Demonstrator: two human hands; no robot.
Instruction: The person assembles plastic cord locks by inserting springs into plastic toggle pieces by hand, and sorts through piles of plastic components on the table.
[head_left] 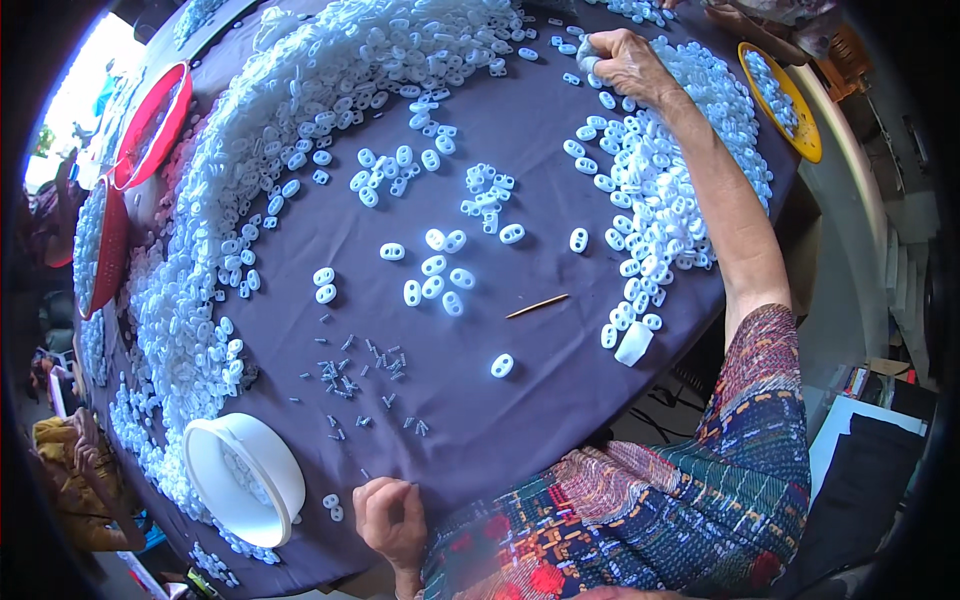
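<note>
My right hand (632,66) reaches to the far right, over the edge of a heap of small white oval plastic pieces with two holes (680,170). Its fingers are curled in, with a greyish cover on a fingertip; anything inside them is hidden. Near the front edge, my left hand (393,520) is closed with its fingers bent together, and I cannot make out whether it holds something small. Beside it lie a few white pieces (333,507). Small grey metal pins or springs (340,378) are scattered just beyond. Loose white two-holed pieces (433,265) lie mid-table.
A thin pointed brown stick (538,306) lies near a white block (633,343). A white tub (245,480) leans at the left before a long heap of white pieces (200,290). Red baskets (103,245) and a yellow tray (800,130) stand at the sides. Other people sit around.
</note>
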